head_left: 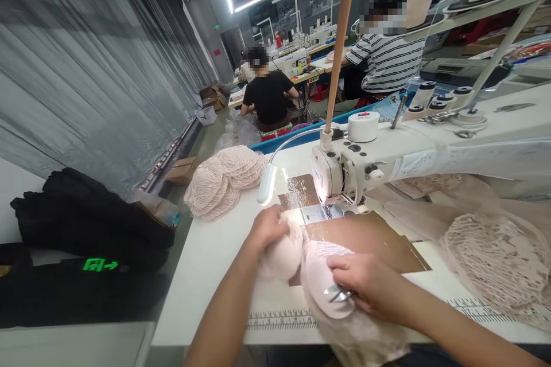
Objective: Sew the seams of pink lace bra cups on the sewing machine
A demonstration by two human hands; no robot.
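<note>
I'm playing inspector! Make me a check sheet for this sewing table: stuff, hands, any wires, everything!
Surface: white table, ruler strip near its front edge.
Job's things: left padded cup, right padded cup, sewing machine.
Clutter: lace stack left, lacy piece right.
Hands: left hand grips left padded cup; right hand holds metal snips over right padded cup.
Cables: lamp neck curves beside the machine; wires unclear.
Surroundings: co-workers seated ahead, grey curtain left.

Pale pink oval fabric cup [317, 287]: plain, whitish line pattern along top. Pinkish-beige rounded lace stack [224, 180]: netted pattern. Off-white metal sewing machine [413, 140]. Glossy brown flat sheet [365, 235]. White ruler strip [282, 320]: black graduations. White short-sleeved shirt [394, 63]: dark stripes. Grey hanging curtain [86, 69].
</note>
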